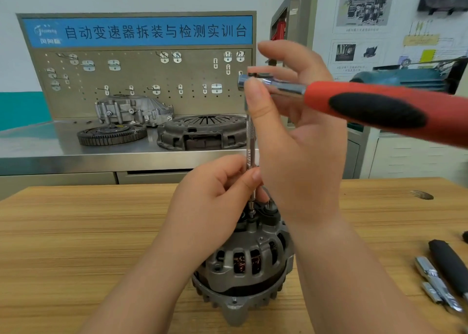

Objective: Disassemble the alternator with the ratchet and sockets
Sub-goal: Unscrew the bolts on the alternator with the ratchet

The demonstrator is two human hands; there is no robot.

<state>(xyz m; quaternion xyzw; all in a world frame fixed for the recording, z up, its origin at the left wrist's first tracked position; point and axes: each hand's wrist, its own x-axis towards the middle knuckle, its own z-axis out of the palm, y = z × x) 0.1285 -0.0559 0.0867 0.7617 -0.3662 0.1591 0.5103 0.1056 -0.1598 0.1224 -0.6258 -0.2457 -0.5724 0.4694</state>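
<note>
Near the table's (76,232) front edge, midway along, the alternator (248,265) stands on end. The left hand (210,207) pinches the extension bar (250,141) low down, just above the alternator. The right hand (298,143) clasps the ratchet (367,105) at its head with thumb and fingers. Sockets (435,283) lie by the right edge.

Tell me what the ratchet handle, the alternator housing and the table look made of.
The ratchet handle is red with a matte black insert, probably plastic and rubber. The alternator housing is dull grey metal, seemingly cast, possibly aluminium. The table shows wood grain; solid or laminate, unclear.
</note>
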